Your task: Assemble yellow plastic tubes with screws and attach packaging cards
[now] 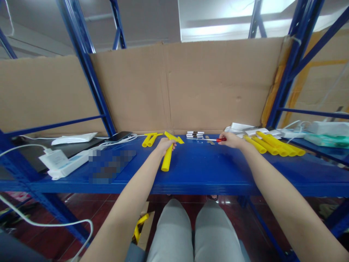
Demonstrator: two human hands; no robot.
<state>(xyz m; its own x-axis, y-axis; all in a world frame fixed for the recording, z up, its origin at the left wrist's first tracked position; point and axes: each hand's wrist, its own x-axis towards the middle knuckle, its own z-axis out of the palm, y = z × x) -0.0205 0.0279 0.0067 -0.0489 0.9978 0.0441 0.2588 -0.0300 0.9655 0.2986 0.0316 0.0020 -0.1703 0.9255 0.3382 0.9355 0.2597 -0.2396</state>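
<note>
My left hand (165,145) is closed around a yellow tube-shaped plastic handle (167,162), which slants toward the front edge of the blue shelf (201,167). A yellow bar (170,136) shows just beyond the fingers; whether it is joined to the handle I cannot tell. With its fingers pinched on the red grip, my right hand (229,140) holds a screwdriver (220,139), its metal shaft pointing left. Near the shaft's tip lie several small white-and-dark strips (195,134). Small flat brownish pieces (209,141) rest beside the shaft.
Several yellow tubes (272,143) lie at the right, near white packets (240,128). Other yellow T-shaped pieces (150,139) are left of my left hand. A power strip (73,163) and a phone (120,136) sit farther left. Cardboard (191,83) stands behind; a box (147,227) is below.
</note>
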